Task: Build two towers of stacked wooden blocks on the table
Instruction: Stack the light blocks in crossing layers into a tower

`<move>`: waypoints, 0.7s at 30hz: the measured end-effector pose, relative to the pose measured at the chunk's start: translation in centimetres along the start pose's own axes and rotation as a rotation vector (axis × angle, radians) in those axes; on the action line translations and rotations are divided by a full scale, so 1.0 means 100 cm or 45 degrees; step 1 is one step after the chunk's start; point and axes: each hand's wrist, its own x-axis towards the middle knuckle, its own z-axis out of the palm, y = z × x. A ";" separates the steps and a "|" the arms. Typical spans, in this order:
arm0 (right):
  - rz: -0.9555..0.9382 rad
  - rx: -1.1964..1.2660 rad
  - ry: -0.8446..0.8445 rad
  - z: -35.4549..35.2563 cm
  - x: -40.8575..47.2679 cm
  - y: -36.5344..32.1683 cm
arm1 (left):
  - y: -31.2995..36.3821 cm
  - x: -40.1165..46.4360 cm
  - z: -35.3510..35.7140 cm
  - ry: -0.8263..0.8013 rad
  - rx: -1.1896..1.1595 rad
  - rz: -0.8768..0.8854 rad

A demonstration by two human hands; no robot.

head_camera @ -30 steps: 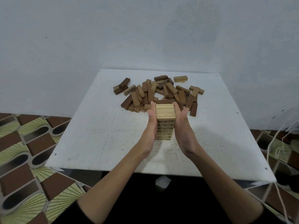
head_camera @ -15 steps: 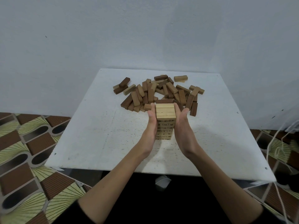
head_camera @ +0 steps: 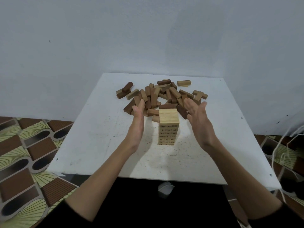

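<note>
A tower of light wooden blocks (head_camera: 168, 127) stands upright near the middle of the white table (head_camera: 92, 137), several layers high. My left hand (head_camera: 137, 122) is to its left and my right hand (head_camera: 198, 122) to its right, both with straight fingers, palms facing the tower, a gap on each side. Neither hand touches the tower or holds anything. Behind the tower lies a loose pile of brown and tan blocks (head_camera: 162, 96).
A lone light block (head_camera: 183, 82) lies at the pile's far right edge. The table stands against a pale wall. Patterned floor tiles (head_camera: 24, 153) show on the left, and white cords (head_camera: 286, 145) hang at the right edge.
Both hands pressed flat against the tower's sides before. They have now moved outward, away from it, and the tower stands free.
</note>
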 end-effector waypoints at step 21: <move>0.028 -1.160 -0.202 -0.019 0.219 -0.009 | 0.009 0.209 -0.034 -0.121 1.244 0.097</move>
